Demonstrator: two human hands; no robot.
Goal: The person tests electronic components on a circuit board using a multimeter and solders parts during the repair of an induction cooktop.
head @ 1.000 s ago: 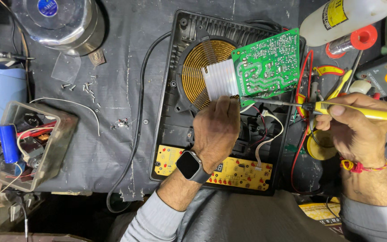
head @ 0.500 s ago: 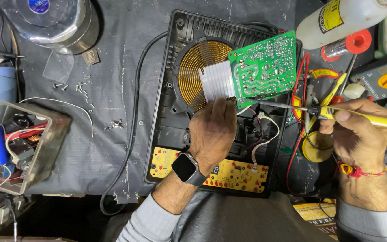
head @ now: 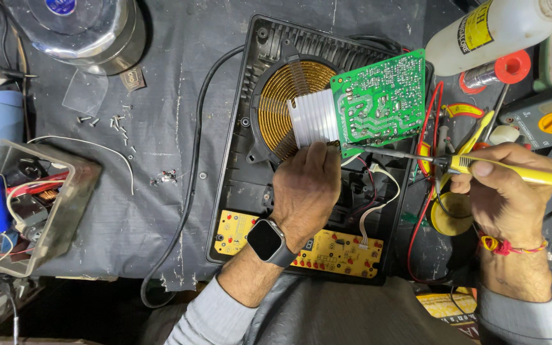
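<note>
An opened black induction cooker (head: 237,191) lies on the bench, its copper coil (head: 276,108) exposed. My left hand (head: 305,191), with a dark smartwatch on the wrist, holds up the green circuit board (head: 381,102) by its lower edge, solder side up; a ribbed silver heat sink (head: 314,118) sticks out on the board's left. My right hand (head: 503,198) grips a yellow soldering iron (head: 519,172), and its metal tip reaches left to the board's lower left corner. A yellow control panel board (head: 333,249) sits at the cooker's near edge.
A white bottle (head: 487,29), a red solder spool (head: 509,67) and a grey multimeter with an orange dial (head: 551,118) lie at right. A steel pot (head: 78,29) stands at top left, a clear box of parts (head: 27,204) at left, and loose screws (head: 113,124) between them.
The view has shifted slightly. My left hand keeps holding the board, and the soldering iron's tip stays at the board's lower left corner.
</note>
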